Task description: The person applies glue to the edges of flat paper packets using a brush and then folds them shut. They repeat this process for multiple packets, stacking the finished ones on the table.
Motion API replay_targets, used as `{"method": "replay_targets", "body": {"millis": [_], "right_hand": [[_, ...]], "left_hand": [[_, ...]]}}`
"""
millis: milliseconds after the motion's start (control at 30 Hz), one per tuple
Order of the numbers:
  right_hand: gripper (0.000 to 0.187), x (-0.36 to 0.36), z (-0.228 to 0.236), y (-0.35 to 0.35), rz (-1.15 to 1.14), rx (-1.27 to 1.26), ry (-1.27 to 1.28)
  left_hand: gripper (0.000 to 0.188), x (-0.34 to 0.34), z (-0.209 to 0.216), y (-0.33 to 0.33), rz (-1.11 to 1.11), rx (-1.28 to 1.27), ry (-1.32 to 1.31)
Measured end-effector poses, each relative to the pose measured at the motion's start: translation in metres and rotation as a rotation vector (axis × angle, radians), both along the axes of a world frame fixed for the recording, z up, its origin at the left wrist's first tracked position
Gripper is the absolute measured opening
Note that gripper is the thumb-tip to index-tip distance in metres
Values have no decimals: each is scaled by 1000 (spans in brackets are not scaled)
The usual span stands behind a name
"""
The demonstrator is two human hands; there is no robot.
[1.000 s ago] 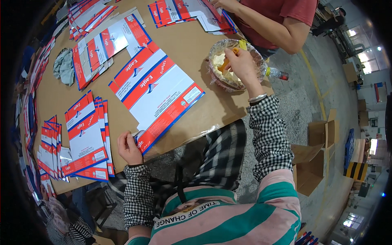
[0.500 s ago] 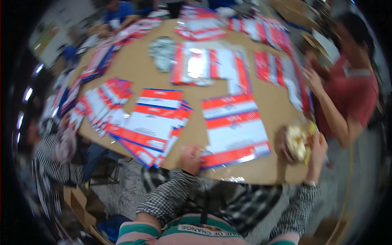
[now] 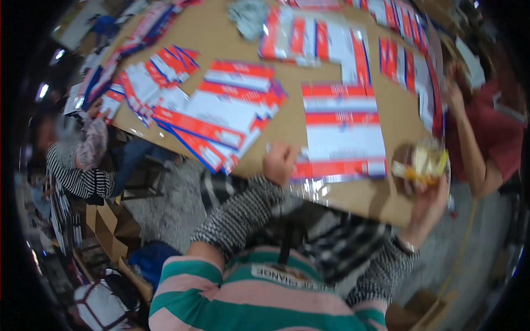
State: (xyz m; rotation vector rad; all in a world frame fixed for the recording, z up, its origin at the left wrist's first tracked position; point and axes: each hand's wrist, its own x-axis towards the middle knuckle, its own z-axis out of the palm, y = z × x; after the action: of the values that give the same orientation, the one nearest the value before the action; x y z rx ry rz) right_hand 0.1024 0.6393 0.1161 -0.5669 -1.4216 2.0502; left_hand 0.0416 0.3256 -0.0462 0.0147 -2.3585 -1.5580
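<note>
A worker's left hand (image 3: 280,164), fingers curled, was at the lower left corner of a red, white and blue carton sheet (image 3: 343,138) lying flat right of the frame's centre; whether it pinched the edge could not be told through the blur. At the frame's right, the right hand (image 3: 429,205) gripped an orange tool (image 3: 426,180) at a bowl (image 3: 407,156). More sheets (image 3: 218,122) lay fanned left of centre on a brown table (image 3: 291,118).
</note>
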Motion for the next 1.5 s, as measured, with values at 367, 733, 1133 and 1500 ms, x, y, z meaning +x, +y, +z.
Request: {"method": "replay_targets", "body": {"millis": [367,733,1133,1500], "right_hand": [[21,-49,-74,-106,410,-221,-132],[22,-73,-106,-124,467,-171,-294],[21,-80,-117,-120,541,-182,-324],[21,-77,-103,-121,622,-82,-309]], "left_hand": [[7,2,15,-6,-110,101,4],[10,7,19,-11,-101,79,-97],[12,5,21,-10,-91,72,-127],[10,5,21,-10,-87,64,-134]]}}
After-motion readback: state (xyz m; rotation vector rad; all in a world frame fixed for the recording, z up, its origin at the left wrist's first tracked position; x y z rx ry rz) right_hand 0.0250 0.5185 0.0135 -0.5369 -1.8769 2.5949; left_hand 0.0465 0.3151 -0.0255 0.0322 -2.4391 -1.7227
